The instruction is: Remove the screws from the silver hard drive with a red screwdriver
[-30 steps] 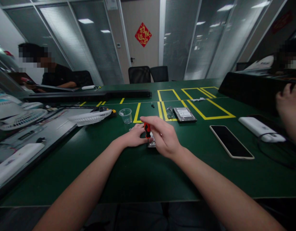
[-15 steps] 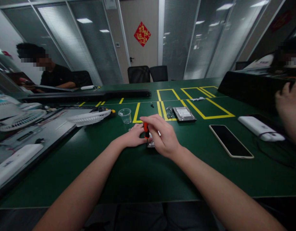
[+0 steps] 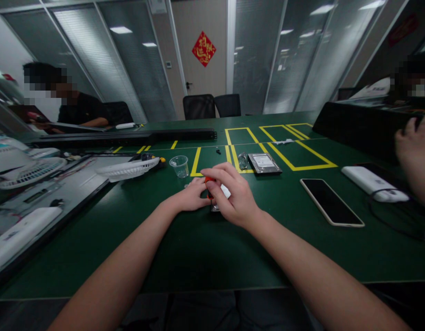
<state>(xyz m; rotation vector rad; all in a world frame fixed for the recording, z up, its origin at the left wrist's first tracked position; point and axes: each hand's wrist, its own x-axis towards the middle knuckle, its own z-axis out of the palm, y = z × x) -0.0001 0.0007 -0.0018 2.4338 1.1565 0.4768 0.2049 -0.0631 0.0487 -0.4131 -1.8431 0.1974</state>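
A red-and-black screwdriver (image 3: 209, 180) stands nearly upright in my right hand (image 3: 235, 195), with the fingers and thumb closed around its handle. Its tip points down at the near left corner of a small hard drive (image 3: 215, 208) lying on the table. My right hand covers much of that drive, though a white patch of label shows between the fingers. My left hand (image 3: 192, 195) grips the drive's left side, thumb close to the screwdriver; its other fingertips are partly hidden. Just behind my left hand is a clear plastic cup (image 3: 180, 166).
A second hard drive (image 3: 264, 164) lies beside a crumpled clear item (image 3: 243, 161) on the green table (image 3: 198, 257). To the right are a phone (image 3: 331, 202), a white power bank (image 3: 374, 184) and another person's hand (image 3: 417, 156). Fan parts (image 3: 129, 169) and a panel (image 3: 71, 184) lie left.
My right thumb and fingers have shifted around the screwdriver handle, covering more of it, and more of the drive's white label shows. My left hand stays in place.
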